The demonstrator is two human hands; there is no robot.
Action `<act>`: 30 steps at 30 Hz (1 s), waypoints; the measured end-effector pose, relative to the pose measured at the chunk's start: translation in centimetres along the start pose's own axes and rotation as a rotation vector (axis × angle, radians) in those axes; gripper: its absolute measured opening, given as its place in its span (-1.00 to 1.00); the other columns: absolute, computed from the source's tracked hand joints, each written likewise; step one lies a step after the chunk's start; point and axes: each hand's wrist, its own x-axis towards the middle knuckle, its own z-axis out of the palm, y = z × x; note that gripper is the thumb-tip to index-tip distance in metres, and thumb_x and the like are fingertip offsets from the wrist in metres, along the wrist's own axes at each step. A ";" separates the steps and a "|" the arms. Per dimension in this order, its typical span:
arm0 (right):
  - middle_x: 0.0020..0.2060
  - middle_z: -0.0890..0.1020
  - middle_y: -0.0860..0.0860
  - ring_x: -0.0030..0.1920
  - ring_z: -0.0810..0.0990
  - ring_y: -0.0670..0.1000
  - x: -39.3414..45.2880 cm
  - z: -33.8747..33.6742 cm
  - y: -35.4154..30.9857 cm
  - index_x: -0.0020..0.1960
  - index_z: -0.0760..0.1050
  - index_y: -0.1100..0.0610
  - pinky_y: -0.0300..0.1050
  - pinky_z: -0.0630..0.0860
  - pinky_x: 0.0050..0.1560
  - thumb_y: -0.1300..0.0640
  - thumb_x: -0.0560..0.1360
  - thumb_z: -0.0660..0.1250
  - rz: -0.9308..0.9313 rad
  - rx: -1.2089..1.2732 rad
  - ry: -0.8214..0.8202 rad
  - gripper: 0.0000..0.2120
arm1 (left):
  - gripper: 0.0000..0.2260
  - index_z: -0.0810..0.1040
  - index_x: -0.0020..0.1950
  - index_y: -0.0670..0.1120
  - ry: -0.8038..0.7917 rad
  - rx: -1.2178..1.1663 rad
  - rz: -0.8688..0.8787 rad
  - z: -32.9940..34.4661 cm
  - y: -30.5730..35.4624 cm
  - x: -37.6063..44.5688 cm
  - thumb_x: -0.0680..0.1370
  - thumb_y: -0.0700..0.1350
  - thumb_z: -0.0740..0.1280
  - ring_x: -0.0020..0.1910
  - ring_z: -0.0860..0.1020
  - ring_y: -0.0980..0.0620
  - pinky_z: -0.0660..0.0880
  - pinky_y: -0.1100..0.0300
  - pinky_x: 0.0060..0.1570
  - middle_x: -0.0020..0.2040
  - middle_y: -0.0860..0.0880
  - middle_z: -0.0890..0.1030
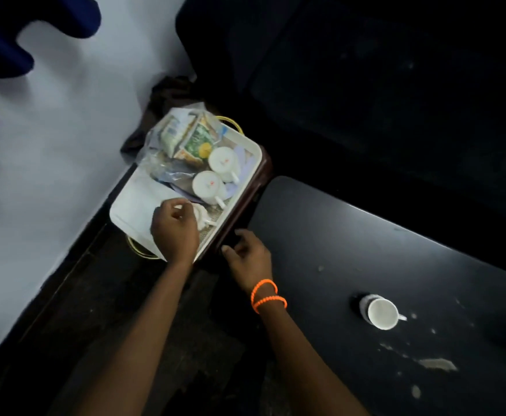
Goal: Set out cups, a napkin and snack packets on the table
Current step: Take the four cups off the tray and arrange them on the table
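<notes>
A white tray [125,211] rests on a small dark stand left of the black table [365,235]. Two white cups [206,184] [223,159] lie upside down in the tray, beside a clear bag of snack packets [182,139]. My left hand [175,229] is over the tray's near end, fingers curled around a third white cup [202,216], which is partly hidden. A white napkin or sheet [146,196] lies flat in the tray. My right hand [247,256], with orange bracelets on the wrist, hovers open at the stand's edge. One white cup [382,313] stands upright on the table.
A white wall [65,130] runs along the left, with dark blue shapes at the top left. The stand's dark red edge [245,202] sits between tray and table. The table surface has pale stains near the cup. The floor below is dark.
</notes>
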 end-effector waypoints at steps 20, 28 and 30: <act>-0.04 0.62 0.00 -0.01 0.59 0.04 1.4 -0.6 -4.6 0.09 0.58 0.04 0.07 0.59 0.02 0.06 0.63 0.28 0.140 0.572 -0.375 -0.88 | -0.61 0.74 0.16 -0.21 -1.038 -0.632 -0.635 -5.3 -3.4 3.0 0.35 -0.17 0.63 0.27 0.67 -0.16 0.66 0.01 0.18 0.25 -0.24 0.70; 0.04 0.73 -0.06 0.11 0.68 -0.07 2.0 -8.4 0.9 -0.07 0.75 -0.04 -0.04 0.56 0.22 -0.31 0.59 0.21 0.107 0.171 -0.113 -0.54 | -0.36 0.64 0.17 -0.09 -0.905 -0.302 -0.276 2.9 -1.0 -7.1 0.12 -0.16 0.72 0.10 0.74 -0.10 0.67 0.04 0.09 0.06 -0.10 0.77; 0.00 0.72 -0.09 0.07 0.68 -0.10 1.9 -10.8 2.7 -0.09 0.75 -0.07 -0.08 0.55 0.16 -0.40 0.55 0.15 0.135 0.059 -0.073 -0.46 | -0.41 0.65 0.11 0.02 -0.822 -0.147 -0.166 5.3 -0.7 -10.0 0.13 -0.09 0.73 0.01 0.73 0.04 0.66 0.15 -0.03 0.00 0.02 0.76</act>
